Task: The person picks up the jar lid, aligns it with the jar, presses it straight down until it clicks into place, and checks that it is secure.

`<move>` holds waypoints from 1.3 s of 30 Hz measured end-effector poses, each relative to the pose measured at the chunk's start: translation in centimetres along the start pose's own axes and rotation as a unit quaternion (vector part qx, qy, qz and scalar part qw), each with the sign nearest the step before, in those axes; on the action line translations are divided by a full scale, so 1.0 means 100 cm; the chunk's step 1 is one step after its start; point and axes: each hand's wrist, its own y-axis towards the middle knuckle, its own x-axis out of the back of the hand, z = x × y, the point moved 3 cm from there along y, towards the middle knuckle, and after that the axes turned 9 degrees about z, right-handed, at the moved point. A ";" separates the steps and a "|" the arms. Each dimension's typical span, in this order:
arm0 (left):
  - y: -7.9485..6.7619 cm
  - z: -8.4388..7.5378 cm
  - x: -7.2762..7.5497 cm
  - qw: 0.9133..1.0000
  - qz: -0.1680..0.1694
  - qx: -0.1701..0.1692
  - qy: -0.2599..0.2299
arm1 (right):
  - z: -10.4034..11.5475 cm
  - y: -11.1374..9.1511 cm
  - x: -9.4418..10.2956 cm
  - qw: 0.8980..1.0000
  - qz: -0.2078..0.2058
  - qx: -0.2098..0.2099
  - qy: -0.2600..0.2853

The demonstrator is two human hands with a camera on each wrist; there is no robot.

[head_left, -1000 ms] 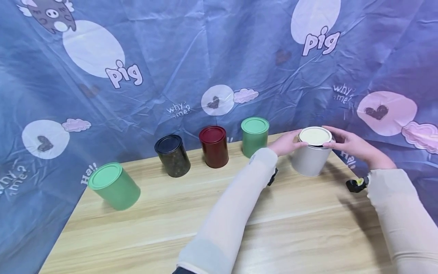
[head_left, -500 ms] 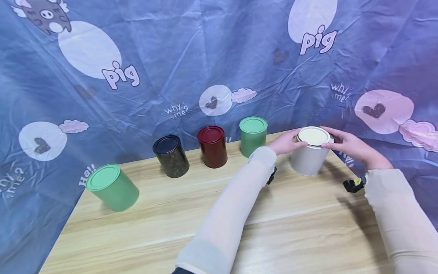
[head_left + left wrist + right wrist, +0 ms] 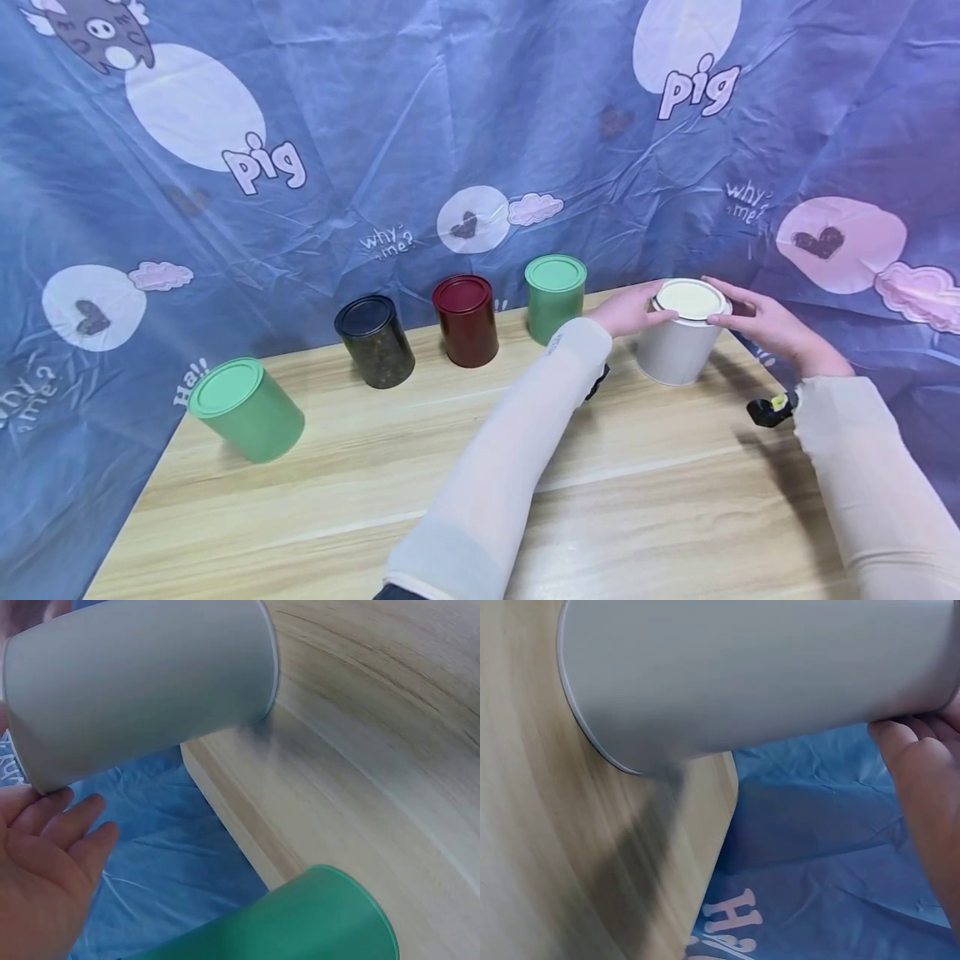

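Observation:
A light grey can (image 3: 672, 357) with a cream lid (image 3: 690, 299) stands upright at the table's far right corner in the head view. My left hand (image 3: 628, 311) holds the lid's left edge, its thumb at the front rim. On the opposite side, my right hand (image 3: 772, 321) grips the lid's right edge, thumb also at the front. The left wrist view shows the left fingers (image 3: 69, 825) at the upper rim of the can. Seen from the right wrist, the right hand (image 3: 922, 761) touches the rim too; its fingertips are partly hidden.
Along the back edge stand a green can (image 3: 556, 304), a dark red can (image 3: 468, 325) and a black can (image 3: 378, 346). A larger green can (image 3: 251, 412) is at the left. A blue printed cloth (image 3: 375, 125) hangs behind the wooden table (image 3: 337, 500).
A dark gap under the lid's front edge has narrowed, and the lid sits lower and flatter on the grey can. Both hands stay at its rim; the view has shifted slightly.

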 end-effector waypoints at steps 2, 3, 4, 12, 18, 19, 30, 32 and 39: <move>0.000 0.000 0.000 1.000 0.001 0.004 -0.001 | -0.002 0.000 -0.002 1.000 -0.004 0.018 0.014; 0.000 0.001 0.000 1.000 0.001 0.008 -0.006 | -0.003 0.000 -0.002 0.999 -0.002 0.028 0.022; 0.000 0.001 0.000 1.000 0.002 0.013 -0.014 | -0.004 0.000 -0.003 0.999 0.000 0.037 0.030; -0.003 0.002 0.001 0.997 0.004 0.069 -0.037 | -0.001 0.003 -0.006 0.993 0.021 0.085 0.081; -0.006 0.000 0.001 0.995 0.009 0.090 -0.046 | -0.006 0.002 -0.008 0.989 0.027 0.101 0.102; -0.006 -0.001 0.001 0.994 0.009 0.092 -0.051 | -0.006 0.002 -0.008 0.989 0.031 0.101 0.108; -0.008 0.001 -0.002 0.990 0.001 0.102 -0.094 | -0.003 0.001 -0.001 0.998 0.042 0.045 0.011; -0.009 0.002 -0.002 0.991 0.004 0.098 -0.093 | -0.001 0.001 0.001 0.998 0.049 0.032 0.001; -0.009 0.001 -0.002 0.995 0.033 0.092 -0.035 | -0.001 -0.003 0.003 0.997 0.071 0.016 -0.026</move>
